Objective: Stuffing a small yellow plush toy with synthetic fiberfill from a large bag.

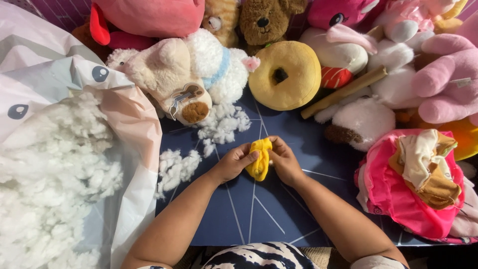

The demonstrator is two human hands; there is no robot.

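While white stuffing (175, 167) lies beside, left hand (233, 163) and right hand (286, 162) pinch yellow fabric piece (261, 158)

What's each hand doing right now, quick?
Left hand: closed on the yellow fabric piece.
Right hand: closed on the same yellow fabric piece.

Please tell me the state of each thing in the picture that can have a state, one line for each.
Yellow fabric piece: limp, pinched by both hands.
Left hand: closed on it.
Right hand: closed on it.
Plastic bag: open, full of white stuffing.
Loose stuffing clumps: spilled on the blue mat.
Yellow donut plush: stuffed, propped.
Pink fabric pile: unstuffed, crumpled.
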